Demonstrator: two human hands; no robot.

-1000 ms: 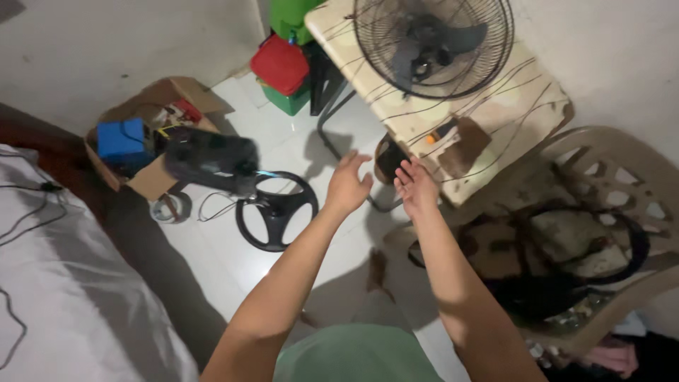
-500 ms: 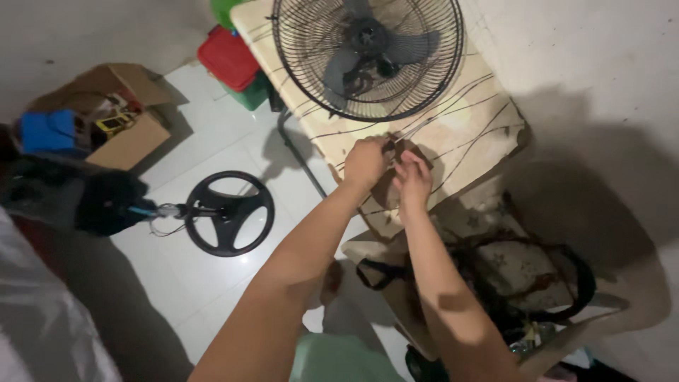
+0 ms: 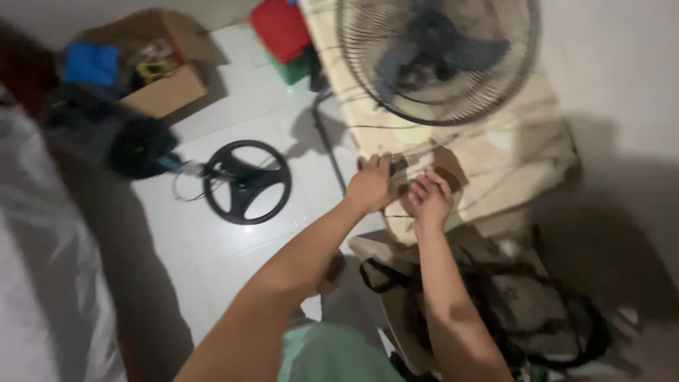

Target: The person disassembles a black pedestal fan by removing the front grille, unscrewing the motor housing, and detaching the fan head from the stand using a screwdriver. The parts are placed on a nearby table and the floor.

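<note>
Cream-coloured table [image 3: 516,152] carries a black fan [image 3: 438,56] just behind both hands, so a tug could, I judge, tip it; left hand [image 3: 369,185] and right hand [image 3: 428,200] curl at the near edge around a small dark object [image 3: 398,167], grip unclear through blur.

Open brown cardboard box [image 3: 166,88] on the white floor, upper left, flaps up, holding a blue boxy item [image 3: 90,62] and something small and yellow [image 3: 154,69]. No labels, signs or screens readable; frame blurred.
</note>
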